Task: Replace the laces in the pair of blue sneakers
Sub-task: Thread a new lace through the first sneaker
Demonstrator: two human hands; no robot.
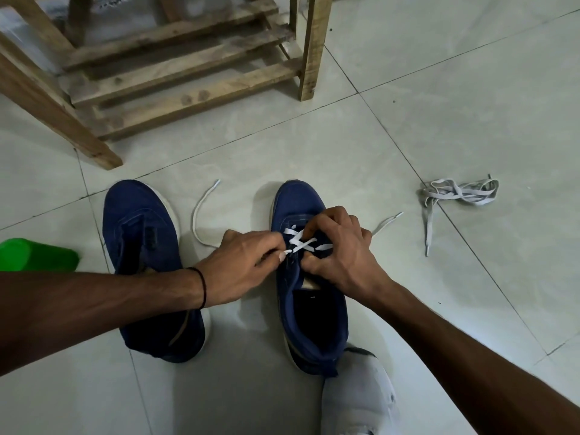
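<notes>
Two blue sneakers stand side by side on the tiled floor, toes pointing away from me. The left sneaker (142, 243) has no lace. A white lace (306, 243) crosses the lower eyelets of the right sneaker (309, 309). My left hand (241, 268) pinches the lace near its tip beside the left eyelets. My right hand (342, 246) grips the shoe's upper over the right eyelets, thumb on the tongue. One loose lace end (201, 211) loops out to the left, the other (387, 221) trails right.
A bundle of grey laces (455, 196) lies on the floor to the right. A wooden rack (175, 73) stands behind the shoes. A green object (34, 255) sits at the left edge. My knee in grey cloth (357, 400) is below the right sneaker.
</notes>
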